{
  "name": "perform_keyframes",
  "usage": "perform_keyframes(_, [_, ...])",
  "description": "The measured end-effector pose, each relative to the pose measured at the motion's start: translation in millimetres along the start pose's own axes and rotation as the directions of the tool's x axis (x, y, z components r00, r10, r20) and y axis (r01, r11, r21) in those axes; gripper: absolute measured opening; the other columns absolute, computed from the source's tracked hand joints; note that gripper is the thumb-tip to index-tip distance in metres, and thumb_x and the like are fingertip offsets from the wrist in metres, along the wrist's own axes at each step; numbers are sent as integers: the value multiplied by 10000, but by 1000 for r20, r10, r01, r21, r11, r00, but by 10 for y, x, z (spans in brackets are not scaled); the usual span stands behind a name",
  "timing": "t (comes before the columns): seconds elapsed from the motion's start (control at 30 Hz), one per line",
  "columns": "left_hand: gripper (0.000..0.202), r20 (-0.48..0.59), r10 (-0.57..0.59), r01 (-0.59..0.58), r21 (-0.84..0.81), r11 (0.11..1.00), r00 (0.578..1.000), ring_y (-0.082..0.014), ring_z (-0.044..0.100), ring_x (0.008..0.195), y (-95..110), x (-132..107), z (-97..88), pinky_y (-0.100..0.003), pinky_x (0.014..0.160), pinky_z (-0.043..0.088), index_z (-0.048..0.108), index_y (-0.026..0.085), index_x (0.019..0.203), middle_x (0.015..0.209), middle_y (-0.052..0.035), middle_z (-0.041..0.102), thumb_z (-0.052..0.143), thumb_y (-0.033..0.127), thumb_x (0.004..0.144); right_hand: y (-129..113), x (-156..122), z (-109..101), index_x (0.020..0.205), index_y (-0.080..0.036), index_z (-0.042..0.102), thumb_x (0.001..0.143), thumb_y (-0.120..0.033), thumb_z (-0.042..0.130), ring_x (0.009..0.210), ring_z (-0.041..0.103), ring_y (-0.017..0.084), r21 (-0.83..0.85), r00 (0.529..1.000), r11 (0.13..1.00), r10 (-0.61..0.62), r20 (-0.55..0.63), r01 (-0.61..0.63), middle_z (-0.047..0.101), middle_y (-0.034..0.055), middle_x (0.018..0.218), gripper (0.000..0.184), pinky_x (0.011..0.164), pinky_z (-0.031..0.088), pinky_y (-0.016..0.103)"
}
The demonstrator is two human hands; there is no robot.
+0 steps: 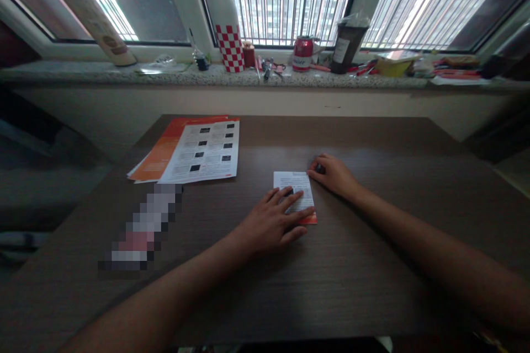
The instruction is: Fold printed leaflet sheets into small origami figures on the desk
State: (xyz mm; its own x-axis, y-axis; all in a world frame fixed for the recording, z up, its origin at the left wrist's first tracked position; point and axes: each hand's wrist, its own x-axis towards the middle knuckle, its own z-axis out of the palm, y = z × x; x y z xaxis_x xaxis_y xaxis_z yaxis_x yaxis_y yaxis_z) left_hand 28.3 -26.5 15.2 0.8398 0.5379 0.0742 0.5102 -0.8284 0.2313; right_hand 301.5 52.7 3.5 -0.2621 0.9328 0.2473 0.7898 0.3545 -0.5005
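Bottle: a tall white bottle with red and white checks (229, 47) stands on the speckled stone sill (174, 78); I cannot see what is inside.
Can: a round red and silver can (303, 55) stands to its right; its inside is hidden.
Cup: a tall dark cup with a white label (346, 47) stands right of the can; I cannot tell what it holds.
Paper: a small white printed paper with an orange bottom edge (297, 182) lies flat on the brown wooden table (372, 287), near the middle.
Left hand: the left hand (269, 220) lies over the paper, fingers spread, hiding its lower left part.
Right hand: the right hand (333, 176) has curled fingers by the top right corner; I cannot tell if they pinch it.
Sheets: a big white printed sheet (207, 149) partly covers orange sheets (165, 149); both lie to the left.
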Motion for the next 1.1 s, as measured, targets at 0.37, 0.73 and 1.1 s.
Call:
perform_keyframes(0.37, [520, 22, 0, 1, -13, 1000, 1000, -348, 291, 1580, -10, 24, -55, -597, 1257, 262, 442, 393, 1605, 1716, -27, 354, 373, 574, 1122, 23, 143, -49, 845, -185, 704, 905, -211, 731, 793, 617, 193, -19, 993, 999, -28, 118, 30, 668, 59, 895, 71, 732, 450, 306])
perform_keyframes(0.73, [473, -9, -22, 22, -64, 998, 1000, -294, 304, 1580, -41, 12, -40, -550, 1271, 267, 520, 362, 1546, 1705, 6, 379, 338, 526, 1142, -20, -43, -131, 884, -205, 729, 916, -237, 752, 925, 634, 231, 28, 980, 993, -114, 162, 111, 647, 78, 983, 51, 853, 507, 354])
perform_keyframes(1.1, [477, 6, -24, 25, -112, 993, 1000, -269, 287, 1593, -65, 9, -60, -539, 1285, 254, 505, 388, 1560, 1710, 37, 366, 293, 522, 1154, -96, -385, -140, 878, -224, 709, 881, -243, 795, 1014, 598, 267, 68, 961, 980, -196, 195, 187, 608, 82, 1046, 88, 907, 502, 411])
